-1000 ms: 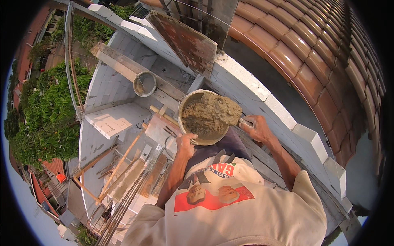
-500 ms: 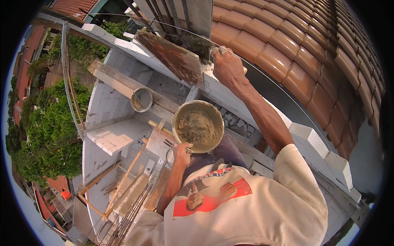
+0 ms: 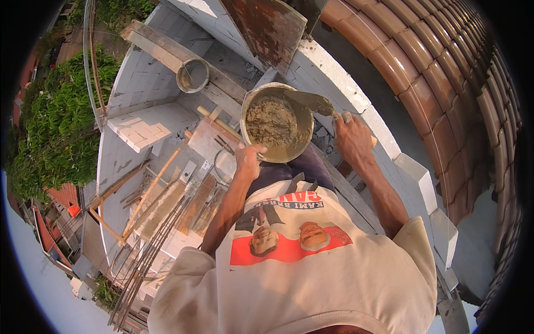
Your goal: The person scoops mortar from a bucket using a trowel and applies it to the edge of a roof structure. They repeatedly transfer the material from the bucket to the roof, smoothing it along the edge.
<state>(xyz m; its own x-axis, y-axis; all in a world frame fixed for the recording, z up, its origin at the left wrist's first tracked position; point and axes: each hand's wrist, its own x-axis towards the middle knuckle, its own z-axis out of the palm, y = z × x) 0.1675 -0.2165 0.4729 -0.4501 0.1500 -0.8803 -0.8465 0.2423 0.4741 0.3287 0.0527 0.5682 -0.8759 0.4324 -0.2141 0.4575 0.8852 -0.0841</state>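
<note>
Left fingers point(image 3: 257, 150) and right fingers point(image 3: 348, 118) curled

The right hand point(image 3: 354, 136) came back from the wall point(image 3: 336, 78) to the bucket point(image 3: 292, 151).
Half a second earlier it was up near the stained board point(image 3: 267, 25); now it had dropped to the bucket's right, with the blade of the trowel point(image 3: 312, 101) across the rim. The mortar heap carried on that blade a second earlier was gone from it.
</note>
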